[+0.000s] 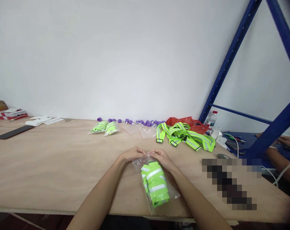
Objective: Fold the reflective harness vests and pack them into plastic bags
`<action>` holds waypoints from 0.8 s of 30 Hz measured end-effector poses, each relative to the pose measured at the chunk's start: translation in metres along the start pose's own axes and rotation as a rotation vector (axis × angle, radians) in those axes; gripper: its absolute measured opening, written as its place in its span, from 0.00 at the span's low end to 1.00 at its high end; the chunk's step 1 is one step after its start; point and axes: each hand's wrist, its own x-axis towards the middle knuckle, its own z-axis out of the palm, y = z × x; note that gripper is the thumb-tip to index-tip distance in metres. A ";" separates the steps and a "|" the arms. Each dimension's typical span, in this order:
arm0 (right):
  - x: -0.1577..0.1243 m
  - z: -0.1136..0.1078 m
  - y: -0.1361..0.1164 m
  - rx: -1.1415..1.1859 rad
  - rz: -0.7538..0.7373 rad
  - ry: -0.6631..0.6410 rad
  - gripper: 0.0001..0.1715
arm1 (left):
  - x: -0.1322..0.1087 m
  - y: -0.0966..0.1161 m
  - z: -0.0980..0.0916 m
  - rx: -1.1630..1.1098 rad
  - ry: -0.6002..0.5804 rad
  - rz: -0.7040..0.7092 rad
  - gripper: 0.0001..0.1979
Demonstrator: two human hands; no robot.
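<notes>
A clear plastic bag (pixel 156 187) with a folded neon-green reflective vest inside lies on the wooden table (pixel 51 166) in front of me. My left hand (pixel 131 155) and my right hand (pixel 162 158) both pinch the far, open end of the bag, fingers closed on its top edge. The two hands almost touch each other above the bag's mouth.
Two more bagged vests (pixel 105 127) lie further back, with a row of purple caps (pixel 135 121) by the wall. A heap of loose green reflective straps (pixel 185 135) and a red bag (pixel 185 121) sit right. A blue rack frame (pixel 231 54) and another person's arm (pixel 278 156) are right.
</notes>
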 end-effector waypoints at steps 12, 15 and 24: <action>0.001 -0.004 0.001 -0.056 0.009 -0.074 0.20 | 0.001 -0.002 0.006 0.031 -0.021 0.107 0.16; 0.003 -0.004 0.002 -0.104 -0.018 -0.053 0.20 | 0.003 -0.001 0.007 0.020 -0.012 0.070 0.18; 0.003 0.000 0.002 -0.089 -0.014 -0.042 0.21 | 0.004 0.001 0.008 0.015 0.023 0.069 0.21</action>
